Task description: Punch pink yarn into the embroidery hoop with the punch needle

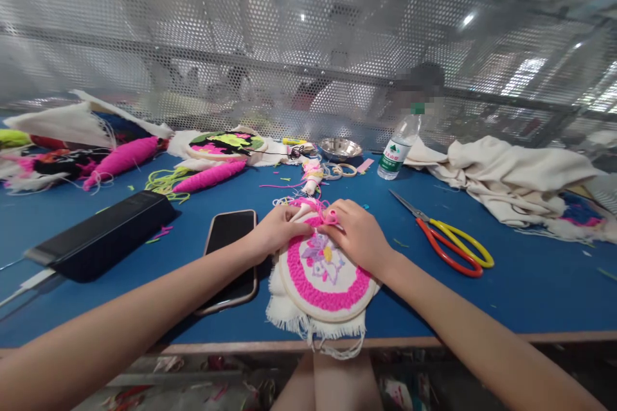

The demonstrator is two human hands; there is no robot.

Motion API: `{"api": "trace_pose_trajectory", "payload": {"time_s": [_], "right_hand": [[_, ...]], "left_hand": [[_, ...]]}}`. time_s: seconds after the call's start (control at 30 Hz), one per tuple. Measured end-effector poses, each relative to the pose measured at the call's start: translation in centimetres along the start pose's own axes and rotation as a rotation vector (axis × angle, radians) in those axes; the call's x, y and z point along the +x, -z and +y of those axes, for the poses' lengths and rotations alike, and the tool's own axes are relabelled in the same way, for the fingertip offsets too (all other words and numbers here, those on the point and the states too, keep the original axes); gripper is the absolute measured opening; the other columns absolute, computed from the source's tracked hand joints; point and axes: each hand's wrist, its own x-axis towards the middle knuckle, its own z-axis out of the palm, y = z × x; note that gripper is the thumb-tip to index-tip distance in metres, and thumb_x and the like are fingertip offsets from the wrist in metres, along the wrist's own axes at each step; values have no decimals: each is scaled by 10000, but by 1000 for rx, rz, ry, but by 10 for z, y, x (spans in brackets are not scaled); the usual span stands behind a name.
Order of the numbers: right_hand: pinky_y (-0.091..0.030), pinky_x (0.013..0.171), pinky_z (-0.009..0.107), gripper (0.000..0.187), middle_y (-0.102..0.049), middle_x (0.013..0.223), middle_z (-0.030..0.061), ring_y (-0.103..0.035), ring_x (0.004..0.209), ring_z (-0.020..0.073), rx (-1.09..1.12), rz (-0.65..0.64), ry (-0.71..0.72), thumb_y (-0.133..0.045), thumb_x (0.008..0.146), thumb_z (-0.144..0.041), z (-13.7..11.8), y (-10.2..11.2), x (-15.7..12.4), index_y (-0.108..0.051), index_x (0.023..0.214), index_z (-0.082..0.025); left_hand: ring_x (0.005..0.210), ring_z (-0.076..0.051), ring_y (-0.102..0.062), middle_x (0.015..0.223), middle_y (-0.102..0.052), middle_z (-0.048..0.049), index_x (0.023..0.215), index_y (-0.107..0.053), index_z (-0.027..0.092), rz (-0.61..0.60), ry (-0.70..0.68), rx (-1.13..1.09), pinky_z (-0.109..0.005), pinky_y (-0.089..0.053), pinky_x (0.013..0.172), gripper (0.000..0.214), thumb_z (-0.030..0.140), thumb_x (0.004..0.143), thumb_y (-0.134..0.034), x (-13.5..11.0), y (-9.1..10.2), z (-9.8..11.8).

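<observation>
At the far rim of the embroidery hoop (pixel 325 270), my left hand (pixel 282 228) grips the edge, thumb laid on its face. Beside it my right hand (pixel 359 231) has thumb and forefinger bent close together among pink yarn (pixel 311 204); whether they pinch it, I cannot tell. The hoop sits at the near edge of the blue table (pixel 424 302), fringed cloth (pixel 288 309) spilling out below it. Left of the hoop, partly covered by my forearm, lies a phone (pixel 241 237); farther left, a black box (pixel 110 231). Right of the hoop are scissors (pixel 420 214). Beyond the hoop sits a metal bowl (pixel 341 157), and beyond and rightward, a bottle (pixel 396 153).
</observation>
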Motion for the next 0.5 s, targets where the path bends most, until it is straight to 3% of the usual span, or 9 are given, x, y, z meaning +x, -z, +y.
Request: {"api": "trace_pose_trajectory", "payload": {"time_s": [0.23,0.5], "right_hand": [[-449,698,283,202,-694,850,34,-656,747,185,257,106,-241,-502,937,-374,5,5,-4,-572,840,-212],[-476,676,297,192,-693,889,61,-667,745,203,289,148,-271,-480,937,-375,7,7,-8,-537,844,-217]], "left_hand": [[443,-98,-531,549,-613,23,740,-646,149,-19,14,16,-205,-362,434,103,224,673,-670,1,0,-1],[506,-129,-595,597,-646,1,751,-657,142,-34,25,0,-236,-440,512,157,258,649,-690,6,2,-6]]}}
